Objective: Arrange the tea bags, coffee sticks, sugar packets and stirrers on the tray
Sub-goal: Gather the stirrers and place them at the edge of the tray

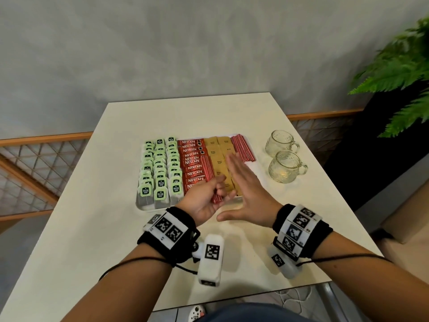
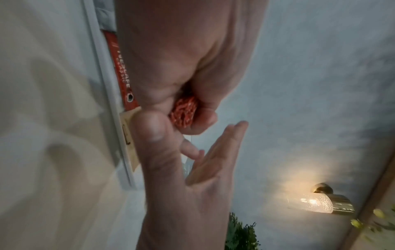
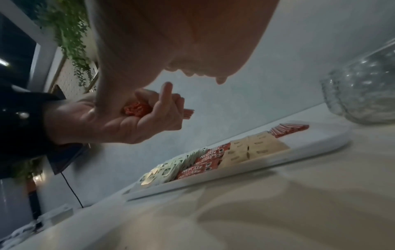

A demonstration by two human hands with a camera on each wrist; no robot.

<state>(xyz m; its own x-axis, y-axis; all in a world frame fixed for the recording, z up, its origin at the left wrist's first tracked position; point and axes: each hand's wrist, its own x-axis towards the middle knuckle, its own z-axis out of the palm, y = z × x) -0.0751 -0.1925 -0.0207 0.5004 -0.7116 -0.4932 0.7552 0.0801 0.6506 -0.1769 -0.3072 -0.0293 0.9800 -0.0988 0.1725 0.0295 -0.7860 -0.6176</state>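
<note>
A white tray [image 1: 255, 169] on the table holds rows of green-tagged tea bags [image 1: 160, 168], red coffee sticks [image 1: 193, 162], tan sugar packets [image 1: 218, 151] and a pile of red striped stirrers [image 1: 243, 147] at its far right. My left hand [image 1: 205, 196] hovers over the tray's near edge and grips a bundle of red stirrers [image 1: 210, 180], seen end-on as the stirrer bundle [image 2: 183, 112] in the left wrist view. My right hand [image 1: 243, 182] is flat with straight fingers just right of the bundle, above the sugar packets, holding nothing.
Two empty glass cups [image 1: 282, 141] [image 1: 286, 167] stand on the table right of the tray. A fern [image 1: 399, 73] hangs over the far right corner. A wooden railing [image 1: 41, 140] runs behind the table.
</note>
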